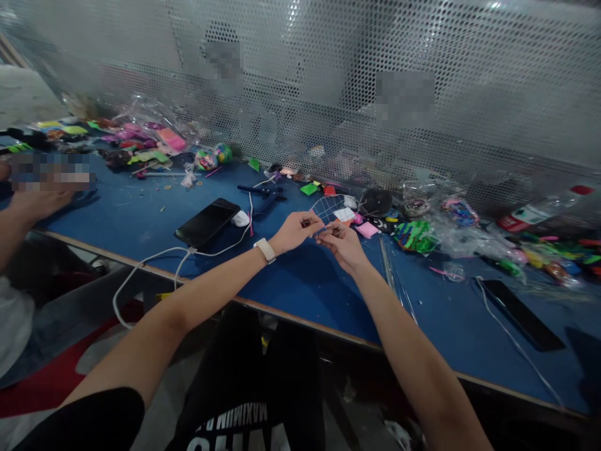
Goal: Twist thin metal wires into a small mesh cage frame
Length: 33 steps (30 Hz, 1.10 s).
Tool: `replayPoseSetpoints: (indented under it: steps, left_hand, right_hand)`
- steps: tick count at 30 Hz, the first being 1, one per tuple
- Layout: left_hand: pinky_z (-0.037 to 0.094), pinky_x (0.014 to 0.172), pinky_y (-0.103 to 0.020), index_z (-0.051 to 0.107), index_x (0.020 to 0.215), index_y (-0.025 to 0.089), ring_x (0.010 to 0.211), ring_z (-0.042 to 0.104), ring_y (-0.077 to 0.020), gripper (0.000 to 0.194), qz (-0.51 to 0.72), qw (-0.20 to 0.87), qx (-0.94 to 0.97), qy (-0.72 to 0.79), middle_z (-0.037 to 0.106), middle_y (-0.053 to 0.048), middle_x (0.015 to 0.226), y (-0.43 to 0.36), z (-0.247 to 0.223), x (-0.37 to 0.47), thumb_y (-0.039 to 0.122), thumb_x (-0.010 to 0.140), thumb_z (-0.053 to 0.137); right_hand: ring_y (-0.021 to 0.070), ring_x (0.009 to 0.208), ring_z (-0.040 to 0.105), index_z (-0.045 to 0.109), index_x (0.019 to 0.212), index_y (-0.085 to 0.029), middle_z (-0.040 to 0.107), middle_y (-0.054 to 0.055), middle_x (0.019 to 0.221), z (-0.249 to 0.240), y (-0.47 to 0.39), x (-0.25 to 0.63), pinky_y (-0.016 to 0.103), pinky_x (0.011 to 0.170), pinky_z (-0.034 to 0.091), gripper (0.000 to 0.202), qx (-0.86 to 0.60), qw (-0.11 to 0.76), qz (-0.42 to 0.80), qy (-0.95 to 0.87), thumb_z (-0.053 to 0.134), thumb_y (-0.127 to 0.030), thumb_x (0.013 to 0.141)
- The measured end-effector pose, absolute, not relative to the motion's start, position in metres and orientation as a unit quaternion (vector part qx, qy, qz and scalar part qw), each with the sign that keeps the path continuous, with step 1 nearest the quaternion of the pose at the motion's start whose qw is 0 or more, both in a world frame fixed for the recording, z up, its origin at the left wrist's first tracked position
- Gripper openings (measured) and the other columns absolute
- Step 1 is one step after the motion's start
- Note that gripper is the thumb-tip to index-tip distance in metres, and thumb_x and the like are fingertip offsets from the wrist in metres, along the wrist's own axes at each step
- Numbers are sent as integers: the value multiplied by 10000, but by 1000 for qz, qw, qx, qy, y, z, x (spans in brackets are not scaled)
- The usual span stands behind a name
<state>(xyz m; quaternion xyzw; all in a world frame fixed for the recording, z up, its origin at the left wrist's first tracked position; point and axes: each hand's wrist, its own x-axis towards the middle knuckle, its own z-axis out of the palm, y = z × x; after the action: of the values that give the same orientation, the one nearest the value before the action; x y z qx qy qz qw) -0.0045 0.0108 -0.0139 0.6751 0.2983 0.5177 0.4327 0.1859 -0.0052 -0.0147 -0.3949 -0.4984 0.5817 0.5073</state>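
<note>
My left hand [297, 230], with a pale watch on its wrist, has its fingers pinched together above the blue table [300, 282]. Close beside it, my right hand [342, 243] is also pinched, the fingertips nearly meeting. Something small and thin shows between the two hands, too small to make out. Just behind the hands lie a thin wire grid [326, 205], a white piece [344, 215] and a pink packet [367, 230].
A black phone [207, 223] with a white cable lies left, another phone [522, 314] right. Colourful packets, a green ball [416, 237] and a bottle [539, 210] line the perforated metal screen [300, 94]. Another person's hand [44, 197] rests at the far left.
</note>
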Motion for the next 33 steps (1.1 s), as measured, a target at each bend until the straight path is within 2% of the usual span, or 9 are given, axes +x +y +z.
replayPoseSetpoints:
  steps: [6,13,19,25,30,33]
  left_hand:
    - [481,671,-299,720,813,171,652,565,-126,514,556,467,624,289,669,-17,723,12,-14,0,664,889,844]
    - [464,670,-306,742,829,161,661,579,-134,520,547,463,638,283,678,-31,736,12,-13,0,666,897,846]
    - [462,674,-304,715,810,174,662,564,-131,562,563,456,621,299,644,-19,712,12,-12,-2,715,898,837]
    - [461,672,-314,689,787,184,642,561,-128,526,544,456,637,301,626,-14,698,13,-16,-1,669,954,806]
    - [485,695,-319,706,833,181,663,583,-133,446,501,450,671,311,657,-23,762,13,-16,-5,594,983,783]
    - [487,704,-319,737,900,176,679,597,-142,377,477,441,685,330,669,-23,767,12,-14,-8,539,999,764]
  right_hand:
    - [180,761,739,652,874,-274,743,-53,780,-16,-9,171,371,833,664,407,-380,579,517,-502,959,-259,609]
    - [194,710,735,684,866,-265,726,-44,713,-20,-4,176,402,815,667,451,-404,565,555,-458,982,-266,528]
    - [208,830,785,770,884,-274,786,-6,908,-11,-2,185,373,795,658,293,-392,632,475,-470,962,-402,704]
    - [203,767,779,779,959,-293,793,-6,893,-8,9,202,363,720,646,355,-390,684,401,-467,946,-554,787]
    - [168,692,736,799,943,-256,778,-9,833,-6,20,220,323,652,629,487,-399,743,298,-446,960,-675,756]
    - [154,647,697,795,917,-245,752,-18,772,-7,24,226,325,654,626,490,-398,745,274,-461,965,-675,756]
